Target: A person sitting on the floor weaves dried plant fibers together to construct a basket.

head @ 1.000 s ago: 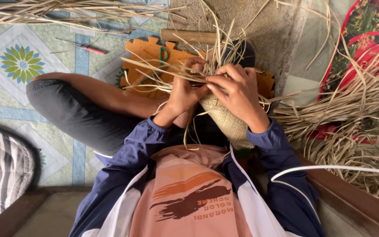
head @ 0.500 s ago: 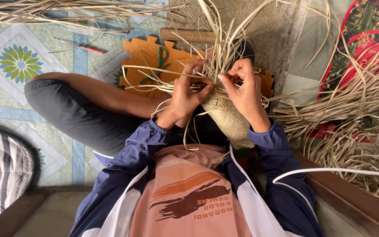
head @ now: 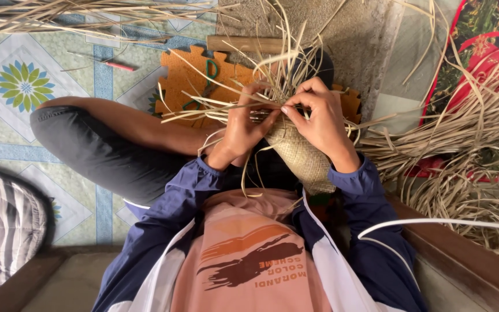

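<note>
In the head view, the left hand (head: 241, 130) and right hand (head: 319, 118) met over a half-woven straw basket (head: 301, 159) held above the lap. Both hands were closed, pinching loose straw strips (head: 220, 110) at its rim. An orange foam mat (head: 194, 81) lay on the floor beyond, and a straw pile (head: 463, 144) lay to the right.

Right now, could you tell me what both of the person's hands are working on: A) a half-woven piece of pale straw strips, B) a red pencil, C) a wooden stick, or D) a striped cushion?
A: the left hand and right hand meet at the top of the woven straw piece, pinching its loose strips between their fingers.
</note>
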